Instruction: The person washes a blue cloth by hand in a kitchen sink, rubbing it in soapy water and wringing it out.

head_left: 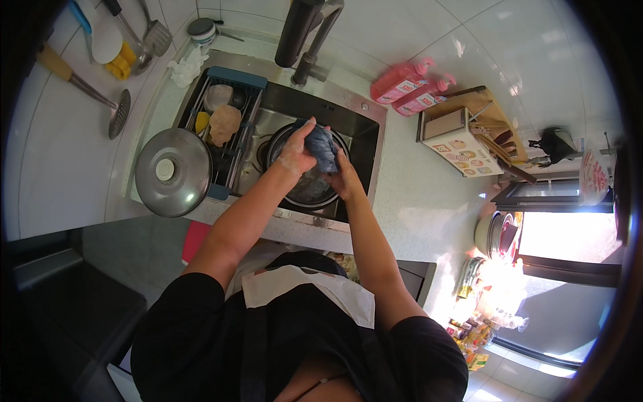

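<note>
Over a metal pot (pixel 310 195) in the sink, a wet, bunched grey-blue cloth (pixel 321 146) is gripped between both hands. My left hand (pixel 297 152) holds its left side, with suds on the wrist and fingers. On the cloth's lower right is my right hand (pixel 345 173), its fingers and thumb against the fabric. Sudsy water lies in the pot beneath. The stainless steel sink basin (pixel 365 130) surrounds the pot, and a dark faucet (pixel 301 70) rises behind it.
Left of the pot, a drying rack (pixel 237 77) holds a sponge and bowls. A domed lid (pixel 188 171) leans over its corner. Pink soap bottles (pixel 397 84) and a utensil box (pixel 459 151) stand at the right. Ladles and a skimmer (pixel 120 114) hang on the left wall.
</note>
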A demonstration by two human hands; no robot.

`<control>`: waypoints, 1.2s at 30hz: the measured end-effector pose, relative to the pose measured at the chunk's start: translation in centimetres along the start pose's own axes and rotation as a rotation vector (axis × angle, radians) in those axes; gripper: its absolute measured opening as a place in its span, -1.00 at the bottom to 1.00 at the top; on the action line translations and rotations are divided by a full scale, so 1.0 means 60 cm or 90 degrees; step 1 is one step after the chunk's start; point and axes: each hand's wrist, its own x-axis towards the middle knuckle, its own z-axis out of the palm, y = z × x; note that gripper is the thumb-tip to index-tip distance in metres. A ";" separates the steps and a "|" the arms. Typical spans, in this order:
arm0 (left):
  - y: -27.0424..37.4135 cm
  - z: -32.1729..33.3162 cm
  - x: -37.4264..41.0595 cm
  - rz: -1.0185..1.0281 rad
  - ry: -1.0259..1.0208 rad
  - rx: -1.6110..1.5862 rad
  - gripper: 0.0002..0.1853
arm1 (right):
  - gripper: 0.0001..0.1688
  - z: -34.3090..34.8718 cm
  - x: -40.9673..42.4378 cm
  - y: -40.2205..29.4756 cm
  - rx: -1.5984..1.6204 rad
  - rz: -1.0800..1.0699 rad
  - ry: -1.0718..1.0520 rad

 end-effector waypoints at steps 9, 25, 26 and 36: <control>0.023 -0.022 0.014 0.015 0.046 0.002 -0.75 | -0.36 0.001 -0.002 -0.014 -0.147 0.135 0.024; 0.033 -0.022 -0.001 -0.009 -0.074 0.039 -0.75 | -0.60 -0.045 0.014 0.004 0.300 -0.010 0.007; 0.033 -0.022 0.002 -0.006 -0.065 0.031 -0.76 | -0.59 -0.048 0.014 0.008 0.292 -0.040 -0.029; 0.067 -0.034 0.039 0.063 0.031 -0.033 -0.80 | -0.50 0.002 -0.049 -0.041 -0.307 -0.008 0.020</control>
